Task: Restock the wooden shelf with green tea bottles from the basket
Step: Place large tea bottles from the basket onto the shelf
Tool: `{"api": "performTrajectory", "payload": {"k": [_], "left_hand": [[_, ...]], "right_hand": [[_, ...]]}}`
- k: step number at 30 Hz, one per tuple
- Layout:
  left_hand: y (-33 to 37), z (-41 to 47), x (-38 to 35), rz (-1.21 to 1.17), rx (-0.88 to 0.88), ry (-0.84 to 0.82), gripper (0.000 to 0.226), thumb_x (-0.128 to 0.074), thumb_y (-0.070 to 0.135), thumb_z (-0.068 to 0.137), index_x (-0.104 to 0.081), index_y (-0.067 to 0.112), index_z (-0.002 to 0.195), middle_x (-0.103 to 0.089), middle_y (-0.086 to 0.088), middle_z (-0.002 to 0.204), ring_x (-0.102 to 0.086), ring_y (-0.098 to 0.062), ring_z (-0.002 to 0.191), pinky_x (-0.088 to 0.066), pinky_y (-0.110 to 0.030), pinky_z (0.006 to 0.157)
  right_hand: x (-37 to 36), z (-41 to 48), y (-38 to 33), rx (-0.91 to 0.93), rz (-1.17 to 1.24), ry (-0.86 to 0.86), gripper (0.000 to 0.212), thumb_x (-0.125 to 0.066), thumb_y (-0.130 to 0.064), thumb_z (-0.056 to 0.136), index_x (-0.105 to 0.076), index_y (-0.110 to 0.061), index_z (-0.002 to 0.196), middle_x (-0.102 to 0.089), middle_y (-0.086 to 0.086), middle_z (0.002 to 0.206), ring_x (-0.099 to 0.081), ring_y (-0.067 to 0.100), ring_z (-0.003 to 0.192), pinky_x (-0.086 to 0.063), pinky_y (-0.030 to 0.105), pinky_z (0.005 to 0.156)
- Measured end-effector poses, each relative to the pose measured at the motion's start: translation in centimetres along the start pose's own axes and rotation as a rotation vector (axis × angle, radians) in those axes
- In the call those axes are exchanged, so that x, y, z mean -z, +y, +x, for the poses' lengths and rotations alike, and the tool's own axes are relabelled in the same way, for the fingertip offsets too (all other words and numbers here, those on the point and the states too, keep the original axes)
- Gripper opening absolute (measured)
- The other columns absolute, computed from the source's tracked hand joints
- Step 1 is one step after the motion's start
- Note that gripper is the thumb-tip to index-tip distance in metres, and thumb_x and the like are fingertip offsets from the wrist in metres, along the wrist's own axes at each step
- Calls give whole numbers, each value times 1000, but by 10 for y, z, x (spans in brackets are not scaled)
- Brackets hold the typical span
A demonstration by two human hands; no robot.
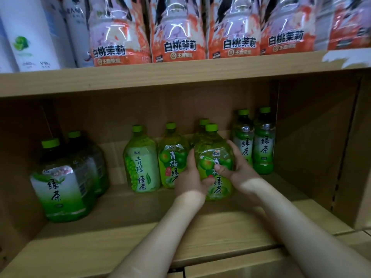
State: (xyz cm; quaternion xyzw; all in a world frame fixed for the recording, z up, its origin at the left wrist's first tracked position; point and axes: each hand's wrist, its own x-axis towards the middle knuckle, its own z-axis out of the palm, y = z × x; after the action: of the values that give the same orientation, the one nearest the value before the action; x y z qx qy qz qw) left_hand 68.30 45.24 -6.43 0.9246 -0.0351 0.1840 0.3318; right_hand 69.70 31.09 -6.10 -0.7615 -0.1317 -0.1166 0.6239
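Right now both hands grip one green tea bottle (215, 157). The left hand (191, 177) curls round its left side, thumb across the lower label. The right hand (240, 169) wraps its right side, thumb pressed on the label front. The bottle is upright in the lower bay of the wooden shelf (180, 227), its base down at the board; whether it rests there fully I cannot tell.

Just behind it, at twelve o'clock, the green cap of a second bottle (203, 121) shows over its shoulder. At nine o'clock, touching the back of the left hand, stands a plum-label bottle (170, 157). A grape-label bottle (141, 163) stands close beside that one, further toward nine. At two o'clock from the held bottle, two slim bottles (264, 141) stand side by side near the bay's right wall, touching each other. Behind the right hand is the nearer one.

Well apart at nine o'clock, by the left wall, two big dark bottles (60, 183) stand one behind the other, both with green caps.

Above, at twelve o'clock, the upper board (140, 79) carries a row of orange-labelled bottles (178, 37) packed shoulder to shoulder. At ten o'clock white bottles (30, 33) stand beside them.
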Motion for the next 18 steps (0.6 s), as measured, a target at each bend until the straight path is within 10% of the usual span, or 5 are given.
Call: {"api": "performTrajectory", "payload": {"k": [8,13,18], "left_hand": [[7,-26,21,-108,-5,43,86,-69,34,83,-15,22,149,-38,-8,148,-39,-29,133,-36,-37,104],[46,-83,41,-323,-368,215,33,-58,14,89,-58,24,120,-59,4,113,-58,-4,96,-47,-23,81],[98,-150,35,-546,-508,-19,25,-55,14,85,-68,36,84,-69,14,75,-65,-4,68,-53,-25,65]], "right_hand": [[22,-56,-43,-145,-356,42,78,-66,-18,89,-19,-20,151,-50,0,133,-53,21,120,-42,22,93],[68,-131,-75,-99,-586,-20,42,-59,-29,93,-51,-26,134,-58,-10,124,-56,11,112,-45,31,100],[110,-223,-101,-44,-849,27,29,-59,-32,92,-61,-30,121,-64,-14,90,-62,5,88,-49,24,82]]}}
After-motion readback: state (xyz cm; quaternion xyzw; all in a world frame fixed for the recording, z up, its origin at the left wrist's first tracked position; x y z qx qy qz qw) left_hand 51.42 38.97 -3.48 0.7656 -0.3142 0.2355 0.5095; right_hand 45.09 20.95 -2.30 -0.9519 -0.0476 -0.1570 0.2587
